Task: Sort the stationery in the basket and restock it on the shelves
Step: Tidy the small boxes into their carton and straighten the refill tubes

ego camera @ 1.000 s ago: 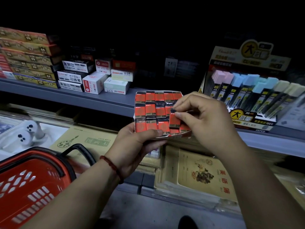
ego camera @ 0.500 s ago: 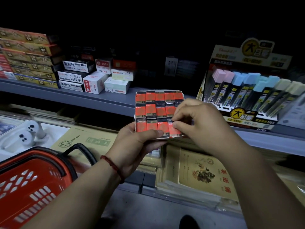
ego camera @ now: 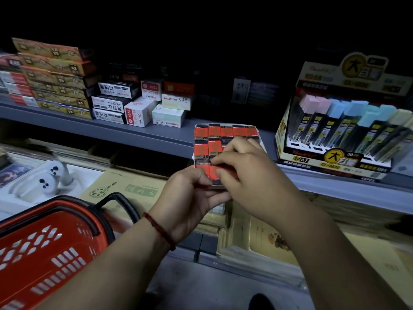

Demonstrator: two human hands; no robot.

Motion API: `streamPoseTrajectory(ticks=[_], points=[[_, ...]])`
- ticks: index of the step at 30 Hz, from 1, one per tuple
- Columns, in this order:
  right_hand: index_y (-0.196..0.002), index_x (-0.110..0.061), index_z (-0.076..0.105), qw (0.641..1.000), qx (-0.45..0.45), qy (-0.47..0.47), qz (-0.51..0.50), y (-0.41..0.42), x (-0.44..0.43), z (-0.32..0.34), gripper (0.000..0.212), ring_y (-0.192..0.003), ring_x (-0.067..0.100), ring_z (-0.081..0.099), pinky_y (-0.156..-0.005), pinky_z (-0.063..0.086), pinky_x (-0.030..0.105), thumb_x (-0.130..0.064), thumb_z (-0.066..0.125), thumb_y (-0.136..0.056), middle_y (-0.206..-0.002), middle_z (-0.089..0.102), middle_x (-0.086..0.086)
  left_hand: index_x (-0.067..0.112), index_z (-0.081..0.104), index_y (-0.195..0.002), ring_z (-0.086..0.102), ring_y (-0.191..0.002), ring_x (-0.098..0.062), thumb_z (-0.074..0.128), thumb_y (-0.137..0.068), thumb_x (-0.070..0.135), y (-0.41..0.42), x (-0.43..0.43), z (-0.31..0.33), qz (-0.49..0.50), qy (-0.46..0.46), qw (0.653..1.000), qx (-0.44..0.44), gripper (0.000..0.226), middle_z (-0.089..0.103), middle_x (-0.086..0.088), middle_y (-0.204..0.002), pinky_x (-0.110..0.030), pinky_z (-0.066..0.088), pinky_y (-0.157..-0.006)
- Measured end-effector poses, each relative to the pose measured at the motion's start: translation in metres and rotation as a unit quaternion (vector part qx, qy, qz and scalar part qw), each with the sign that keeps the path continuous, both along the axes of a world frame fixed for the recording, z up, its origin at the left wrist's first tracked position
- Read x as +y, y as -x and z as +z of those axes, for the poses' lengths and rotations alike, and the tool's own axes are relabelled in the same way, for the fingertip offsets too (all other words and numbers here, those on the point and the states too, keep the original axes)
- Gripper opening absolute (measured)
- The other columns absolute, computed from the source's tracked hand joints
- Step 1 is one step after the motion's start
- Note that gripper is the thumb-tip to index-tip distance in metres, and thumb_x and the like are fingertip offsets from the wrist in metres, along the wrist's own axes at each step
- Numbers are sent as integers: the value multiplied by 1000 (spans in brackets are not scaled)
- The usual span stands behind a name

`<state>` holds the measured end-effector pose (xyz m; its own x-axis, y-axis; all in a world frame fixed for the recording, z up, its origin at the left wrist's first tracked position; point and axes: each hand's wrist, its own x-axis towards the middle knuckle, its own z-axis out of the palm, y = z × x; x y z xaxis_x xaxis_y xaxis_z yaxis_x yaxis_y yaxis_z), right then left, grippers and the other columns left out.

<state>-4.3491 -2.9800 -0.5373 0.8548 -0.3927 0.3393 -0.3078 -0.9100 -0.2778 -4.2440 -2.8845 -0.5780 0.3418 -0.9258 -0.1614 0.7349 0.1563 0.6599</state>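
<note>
Fingers (ego camera: 220,196) of left hand (ego camera: 187,199) round one tray (ego camera: 225,132), right hand (ego camera: 250,175) pinched on one box (ego camera: 215,171), five clear, rest half hidden

The grey shelf (ego camera: 156,136) has one bare spot, between the small white boxes (ego camera: 143,111) and the big lead display box (ego camera: 335,135). A hand can fit there. The tray of red packs (ego camera: 225,133) is right in front of it. The left hand (ego camera: 190,198) grips the tray and the right hand (ego camera: 248,175) pinches a red pack (ego camera: 216,173). Tall stacked boxes (ego camera: 55,74) fill the shelf's left end. The red basket (ego camera: 44,253) blocks the low left.
</note>
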Motion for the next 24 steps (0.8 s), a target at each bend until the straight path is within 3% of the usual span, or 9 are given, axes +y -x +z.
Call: streamPoseTrajectory(ticks=[5, 10, 14, 17, 20, 22, 24], points=[[-126, -27, 63, 999, 41, -16, -23, -1, 5, 3, 29, -112, 11, 35, -100, 39, 34, -33, 54, -99, -110, 43, -9, -7, 53, -119, 73, -79, -29, 29, -80, -13, -1, 0, 2, 4, 3, 1000, 10, 46, 67, -24, -95, -42, 62, -76], [-108, -30, 50, 998, 56, -23, -10, 0, 5, 4, 20, -108, 8, 35, -95, 39, 33, -32, 57, -89, -108, 41, -13, -8, 56, -111, 71, -77, -27, 33, -69, -14, 2, -1, 2, 20, -10, 1000, 1, 49, 64, -25, -97, -35, 60, -63], [-96, -30, 52, 995, -22, -97, 13, 3, 2, 8, 21, -83, 3, 45, -68, 38, 21, -20, 66, -85, -90, 47, -21, -17, 54, -122, 69, -96, -34, 35, -71, -12, 2, -1, 2, 14, -14, 1000, -6, 55, 66, -32, -113, -42, 63, -78], [-102, -30, 64, 968, -115, -219, 32, 5, 0, 10, 29, -64, 5, 47, -58, 40, 17, -6, 70, -86, -83, 57, -8, -20, 51, -127, 67, -106, -40, 30, -82, -11, 1, -1, 2, 4, -22, 1000, -2, 51, 60, -37, -126, -47, 59, -88], [-97, -25, 75, 947, -188, -260, 29, 5, -4, 9, 28, -69, 17, 55, -62, 47, 23, 0, 67, -88, -88, 58, -2, -19, 50, -129, 63, -115, -46, 29, -83, -9, 0, -1, 2, -3, -17, 1000, 7, 51, 60, -37, -126, -49, 56, -93], [-90, -23, 74, 931, -224, -287, 17, 6, -7, 9, 24, -72, 29, 63, -64, 53, 35, 0, 68, -88, -84, 61, 2, -17, 51, -130, 62, -117, -47, 29, -83, -9, 0, -2, 2, -5, -17, 1000, 6, 52, 60, -37, -126, -50, 56, -93], [-91, -17, 68, 908, -239, -343, 7, 8, -8, 10, 14, -66, 31, 69, -62, 56, 40, -4, 72, -89, -73, 70, 4, -16, 50, -131, 60, -119, -48, 29, -82, -9, 0, -3, 1, -4, -20, 1000, 4, 53, 59, -37, -128, -49, 57, -92]])
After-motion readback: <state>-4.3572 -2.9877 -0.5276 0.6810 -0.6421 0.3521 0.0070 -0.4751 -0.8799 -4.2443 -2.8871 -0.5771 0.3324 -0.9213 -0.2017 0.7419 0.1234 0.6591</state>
